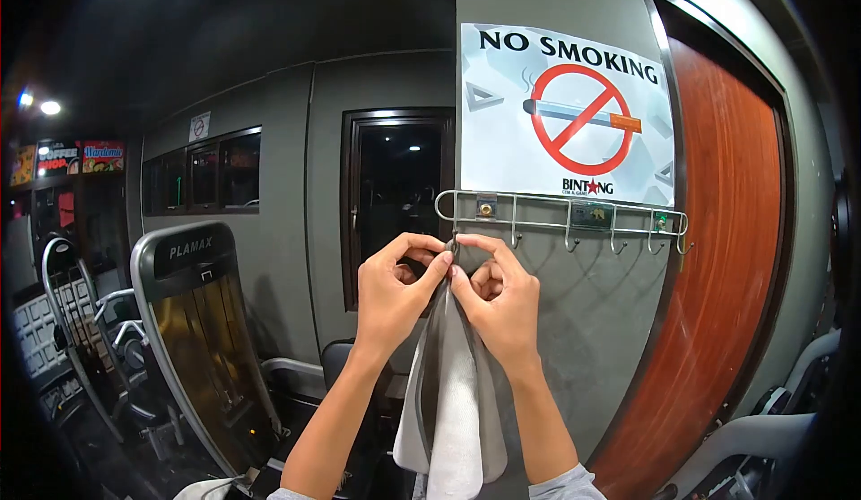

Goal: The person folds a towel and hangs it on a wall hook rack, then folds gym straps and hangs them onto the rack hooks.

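Observation:
A grey and white cloth (453, 401) hangs in folds below my two hands, its gathered top pinched between them. My left hand (396, 285) grips the top from the left with thumb and fingertips. From the right, my right hand (496, 294) pinches the same spot. That spot is at the leftmost hook of a metal hook rack (538, 211) on the grey wall. Whether the cloth's top is around the hook cannot be made out, as my fingertips cover it.
Above the rack is a no smoking sign (568, 114). A reddish wooden door (691, 258) stands to the right. Gym machines, one with a PLAMAX panel (202, 321), fill the left side. A dark-framed glass door (401, 186) is behind my left hand. More equipment (749, 446) shows at lower right.

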### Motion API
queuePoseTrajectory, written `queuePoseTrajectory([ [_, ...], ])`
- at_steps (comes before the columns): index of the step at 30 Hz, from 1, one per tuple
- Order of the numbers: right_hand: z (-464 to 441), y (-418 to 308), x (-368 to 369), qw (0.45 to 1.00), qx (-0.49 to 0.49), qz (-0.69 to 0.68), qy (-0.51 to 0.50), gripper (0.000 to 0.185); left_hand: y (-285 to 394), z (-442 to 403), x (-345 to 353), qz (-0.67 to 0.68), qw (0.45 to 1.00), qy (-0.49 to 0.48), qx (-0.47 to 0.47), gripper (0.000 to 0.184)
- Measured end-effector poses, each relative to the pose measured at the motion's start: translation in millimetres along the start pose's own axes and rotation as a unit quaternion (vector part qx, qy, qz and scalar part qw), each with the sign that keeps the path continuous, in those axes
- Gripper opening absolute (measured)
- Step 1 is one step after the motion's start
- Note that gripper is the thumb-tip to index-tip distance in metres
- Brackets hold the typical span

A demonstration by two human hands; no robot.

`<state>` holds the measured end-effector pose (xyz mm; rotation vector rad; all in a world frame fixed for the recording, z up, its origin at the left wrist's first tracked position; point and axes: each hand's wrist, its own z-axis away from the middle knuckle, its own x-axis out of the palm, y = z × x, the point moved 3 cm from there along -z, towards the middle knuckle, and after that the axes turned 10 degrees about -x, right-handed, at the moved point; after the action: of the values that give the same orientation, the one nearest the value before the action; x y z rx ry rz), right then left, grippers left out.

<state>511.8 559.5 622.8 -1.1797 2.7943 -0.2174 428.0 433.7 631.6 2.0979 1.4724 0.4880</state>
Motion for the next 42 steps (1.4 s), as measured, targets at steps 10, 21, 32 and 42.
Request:
queuePoseTrajectory([
  [10, 74, -18, -16, 0.996, 0.067, 0.005, -0.05, 0.043, 17, 51, -7, -0.036, 0.999, -0.012, -0.038, 0.017],
  [21, 185, -58, 7, 0.906, 0.235, -0.248, -0.25, 0.024, 12, 171, -44, -0.136, 0.974, -0.015, -0.178, 0.011],
  [32, 296, -78, 130, 0.798, 0.265, -0.372, -0.392, 0.032, -18, 332, -153, -0.243, 0.916, 0.127, -0.293, 0.011],
  [42, 409, -137, 262, 0.703, 0.373, -0.454, -0.401, 0.024, -26, 458, -278, -0.283, 0.842, 0.258, -0.38, 0.011],
])
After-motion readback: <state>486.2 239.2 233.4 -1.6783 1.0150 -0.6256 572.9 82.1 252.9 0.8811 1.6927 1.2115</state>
